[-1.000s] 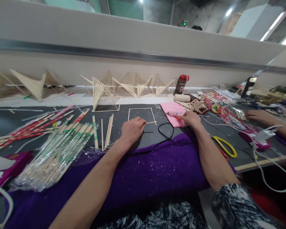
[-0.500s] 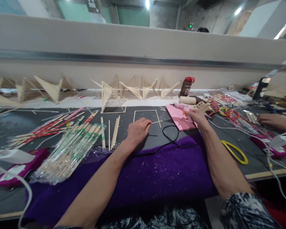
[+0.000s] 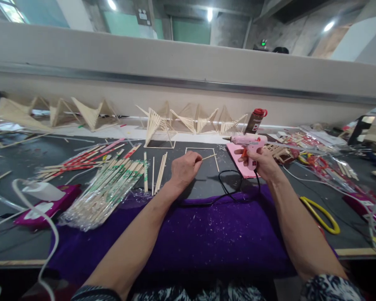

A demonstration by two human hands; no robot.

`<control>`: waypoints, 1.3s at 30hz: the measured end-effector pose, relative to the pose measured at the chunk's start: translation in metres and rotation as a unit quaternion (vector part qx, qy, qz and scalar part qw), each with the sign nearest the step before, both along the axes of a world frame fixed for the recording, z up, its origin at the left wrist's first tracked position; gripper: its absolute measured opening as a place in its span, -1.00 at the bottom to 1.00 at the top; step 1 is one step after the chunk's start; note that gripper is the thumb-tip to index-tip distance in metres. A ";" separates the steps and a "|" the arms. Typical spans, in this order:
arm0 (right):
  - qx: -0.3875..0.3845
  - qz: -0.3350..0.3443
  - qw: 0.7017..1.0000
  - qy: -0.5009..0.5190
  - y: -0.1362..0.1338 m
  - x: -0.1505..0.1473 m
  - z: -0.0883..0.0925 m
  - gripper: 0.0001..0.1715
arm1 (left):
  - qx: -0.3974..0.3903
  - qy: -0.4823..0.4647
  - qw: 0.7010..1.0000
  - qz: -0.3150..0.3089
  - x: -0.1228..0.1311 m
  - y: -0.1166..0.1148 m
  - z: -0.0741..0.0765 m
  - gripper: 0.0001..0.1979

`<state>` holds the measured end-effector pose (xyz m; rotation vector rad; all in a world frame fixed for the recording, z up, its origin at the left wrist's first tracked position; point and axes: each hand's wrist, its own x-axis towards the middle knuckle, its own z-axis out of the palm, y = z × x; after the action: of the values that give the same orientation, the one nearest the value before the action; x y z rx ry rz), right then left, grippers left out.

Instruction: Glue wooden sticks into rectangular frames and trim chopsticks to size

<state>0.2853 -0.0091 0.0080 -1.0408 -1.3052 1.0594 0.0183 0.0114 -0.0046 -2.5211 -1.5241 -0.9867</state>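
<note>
With my left hand [image 3: 185, 167] I am pinching a thin stick [image 3: 209, 157] near one end, probably so that its other end is staying free over the right side of the frame [image 3: 200, 148]. That tip is crossing the frame's right bar from my view, though at this angle I can't fairly say whether it is touching. My right hand [image 3: 266, 163] is gripping the glue gun [image 3: 249, 143] by its handle, to the right of the frame. Its nozzle is pointing left, which I judge is suiting work over the frame, and my fingers are lying by the orange trigger. The gun is hanging above the pink pad [image 3: 237, 155], which is presumably guarding the bench from drips.

Left of the frame, loose sticks [image 3: 161, 172] are lying side by side, likely for easy picking, and the bag [image 3: 106, 192] of chopsticks is sprawling farther left. Behind the frame, finished-looking models [image 3: 155, 125] are standing along the wall, seemingly out of my arms' way; the bottle [image 3: 256, 120] is standing behind and to the right. In front, the black cord [image 3: 219, 180] is looping between the frame and the purple cloth [image 3: 225, 238], where it could be snagging my wrists. My left hand is hiding the frame's near left corner.
</note>
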 end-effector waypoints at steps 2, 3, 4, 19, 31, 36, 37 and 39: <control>-0.002 0.011 1.000 -0.012 -0.001 -0.003 -0.001 -0.60 | -0.016 -0.020 1.000 0.003 -0.001 0.001 0.001 -0.87; -0.003 0.012 1.000 -0.019 -0.002 -0.004 -0.002 -0.63 | -0.029 -0.034 0.999 0.001 -0.001 0.002 0.002 -0.87; -0.004 0.011 1.000 -0.027 -0.002 -0.005 -0.003 -0.65 | -0.046 -0.052 0.998 -0.002 -0.001 0.003 0.002 -0.87; 0.007 -0.041 0.993 -0.113 -0.004 -0.022 -0.006 -0.54 | -0.221 -0.216 0.950 -0.038 -0.001 0.012 -0.006 -0.82; -0.017 -0.050 0.992 -0.113 0.003 -0.020 -0.016 -0.58 | -0.217 -0.232 0.948 -0.034 0.001 0.014 -0.010 -0.84; -0.014 -0.055 0.990 -0.129 0.001 -0.021 -0.014 -0.58 | -0.220 -0.237 0.946 -0.038 0.001 0.013 -0.010 -0.85; -0.014 -0.056 0.990 -0.132 0.001 -0.021 -0.014 -0.58 | -0.221 -0.239 0.945 -0.040 0.001 0.013 -0.010 -0.84; -0.015 -0.057 0.988 -0.140 0.001 -0.020 -0.015 -0.57 | -0.221 -0.241 0.944 -0.044 0.001 0.013 -0.010 -0.85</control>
<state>0.2649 -0.0077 -0.0074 -1.3072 -1.4370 0.8716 0.0193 0.0245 -0.0144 -2.7976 -1.9663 -1.5175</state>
